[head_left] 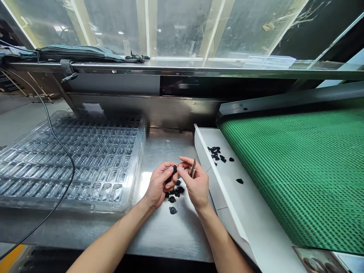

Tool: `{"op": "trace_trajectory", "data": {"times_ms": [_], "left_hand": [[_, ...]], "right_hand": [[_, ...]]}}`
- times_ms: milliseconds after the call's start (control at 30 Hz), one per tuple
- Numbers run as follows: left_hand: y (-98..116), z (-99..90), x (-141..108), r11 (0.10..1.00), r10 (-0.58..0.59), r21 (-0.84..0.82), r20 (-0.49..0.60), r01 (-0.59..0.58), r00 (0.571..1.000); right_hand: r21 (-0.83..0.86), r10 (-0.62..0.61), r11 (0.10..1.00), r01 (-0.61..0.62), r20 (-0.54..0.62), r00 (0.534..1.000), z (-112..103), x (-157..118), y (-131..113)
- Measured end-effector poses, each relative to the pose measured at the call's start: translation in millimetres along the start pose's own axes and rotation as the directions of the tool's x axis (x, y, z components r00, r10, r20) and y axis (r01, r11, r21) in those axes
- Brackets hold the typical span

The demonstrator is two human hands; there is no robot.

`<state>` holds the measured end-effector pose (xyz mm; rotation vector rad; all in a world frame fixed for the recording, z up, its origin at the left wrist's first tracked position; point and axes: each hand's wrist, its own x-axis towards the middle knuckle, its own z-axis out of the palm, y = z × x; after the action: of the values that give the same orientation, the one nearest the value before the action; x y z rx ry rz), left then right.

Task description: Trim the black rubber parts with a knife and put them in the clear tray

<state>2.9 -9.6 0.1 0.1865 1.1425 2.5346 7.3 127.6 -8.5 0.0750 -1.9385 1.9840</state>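
Note:
My left hand (156,186) is closed on a small black part (174,169), pinched at the fingertips above the steel table. Close against it, my right hand (198,186) has its fingertips at the same part. A thin, flat metal tool (193,169) stands up between the right thumb and fingers; its exact kind is unclear. Below the hands, several small black parts lie on the table, among them a black part with two side lugs (173,210). Fingers partly hide the held part and some of the loose ones.
Clear plastic trays (113,159) with rows of pockets lie on the left, crossed by a black cable (61,142). To the right is a white trough (250,212) holding black pieces (215,151), alongside a green mesh conveyor belt (307,159). A metal shelf rail (182,72) runs across the back.

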Motion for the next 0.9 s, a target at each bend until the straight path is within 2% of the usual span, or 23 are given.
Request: {"op": "trace_trajectory", "data": {"times_ms": [100,200,267,533,900], "left_hand": [[0.6,1.7,-1.9,1.000,0.015,-0.008,-0.001,-0.015,1.000],[1.2,2.4,-2.6,0.998,0.065,-0.005,-0.034,-0.065,0.997],[2.0,2.6,-2.4,0.995,0.099,0.004,-0.062,-0.099,0.993],[4.8,2.2,-2.6,0.991,0.127,-0.028,-0.099,-0.130,0.987],[7.5,0.7,-3.5,0.990,0.141,0.001,-0.095,-0.141,0.986]], "right_hand": [[-0.113,-0.110,0.987,0.113,0.031,0.993,-1.5,1.4,-3.3],[-0.227,-0.256,0.931,0.286,0.152,0.955,-1.0,-0.1,-5.9],[-0.268,-0.292,0.901,0.341,0.205,0.934,0.8,-2.4,-6.3],[-0.422,-0.339,0.801,0.425,0.265,0.903,4.6,-8.1,-3.3],[-0.399,-0.378,0.788,0.469,0.287,0.880,3.4,-6.5,-6.6]]}}
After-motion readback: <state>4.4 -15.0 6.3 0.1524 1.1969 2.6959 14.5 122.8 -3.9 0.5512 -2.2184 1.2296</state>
